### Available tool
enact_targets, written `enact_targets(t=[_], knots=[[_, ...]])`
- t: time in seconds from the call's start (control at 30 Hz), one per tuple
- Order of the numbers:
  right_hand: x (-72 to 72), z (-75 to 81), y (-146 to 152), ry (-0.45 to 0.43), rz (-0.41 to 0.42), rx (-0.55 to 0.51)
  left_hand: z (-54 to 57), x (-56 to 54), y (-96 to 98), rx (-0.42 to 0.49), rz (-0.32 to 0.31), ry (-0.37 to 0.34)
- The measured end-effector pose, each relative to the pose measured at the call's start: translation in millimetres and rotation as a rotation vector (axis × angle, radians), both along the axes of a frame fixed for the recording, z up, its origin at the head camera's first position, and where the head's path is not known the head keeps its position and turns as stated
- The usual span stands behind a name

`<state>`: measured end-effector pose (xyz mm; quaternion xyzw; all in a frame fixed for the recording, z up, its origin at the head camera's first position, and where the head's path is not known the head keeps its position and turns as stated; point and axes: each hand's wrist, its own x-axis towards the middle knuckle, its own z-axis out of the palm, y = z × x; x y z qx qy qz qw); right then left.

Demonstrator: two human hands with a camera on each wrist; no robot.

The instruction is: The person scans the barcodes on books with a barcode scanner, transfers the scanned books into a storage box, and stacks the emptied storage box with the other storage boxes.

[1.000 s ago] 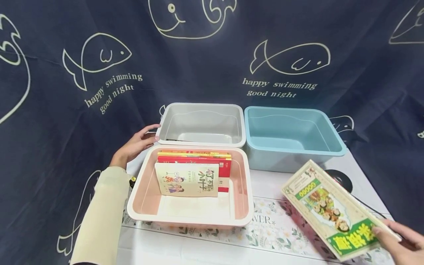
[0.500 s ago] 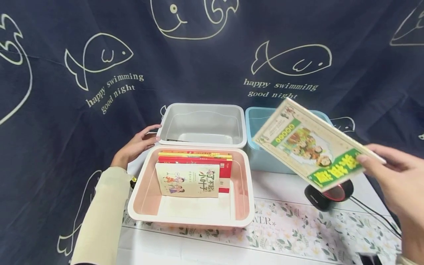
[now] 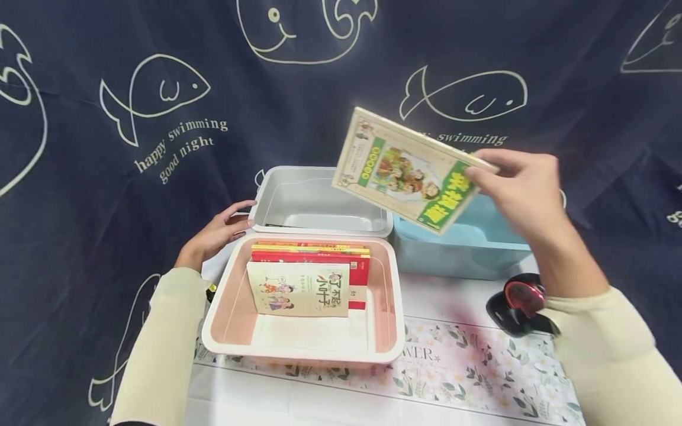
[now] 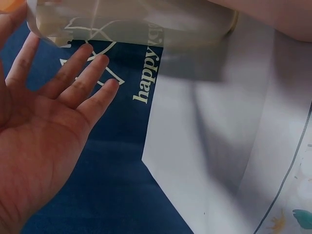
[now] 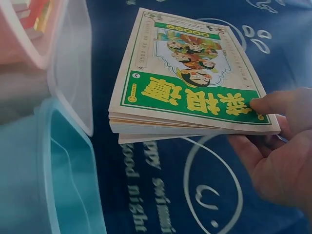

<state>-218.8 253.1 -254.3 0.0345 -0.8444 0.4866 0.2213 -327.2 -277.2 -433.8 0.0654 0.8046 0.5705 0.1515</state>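
Book (image 3: 406,171) in the right hand (image 3: 524,186), right of centre in the head frame.
From my remote feed I see that grip pinched to the book's thickness, the cover tilted, overlapping the grey bin (image 3: 314,198) and blue bin (image 3: 453,260). The left hand (image 3: 215,236) has a loose grip, holding nothing, fingertips at the grey bin's left rim. Lower centre, a pink bin (image 3: 303,357) carries standing books (image 3: 298,290).

**Bright head view, dim left wrist view**

The near table (image 3: 277,397) glares white, tinted reddish farther right. Slight blur softens the right hand (image 3: 522,186). Soft shadows streak the left wrist view; haze veils the right wrist view.
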Motion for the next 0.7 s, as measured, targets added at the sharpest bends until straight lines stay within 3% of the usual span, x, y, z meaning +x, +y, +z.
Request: enact_targets(t=[0.37, 0.7], knots=[[-49.9, -11.8, -59, 0.009, 0.145, 0.045, -2.0, 0.4, 1.2, 0.005, -0.012, 0.006], [-88.1, -25.1, -93, -0.034, 0.181, 0.043, -0.9, 0.3, -1.5, 0.013, -0.012, 0.006]])
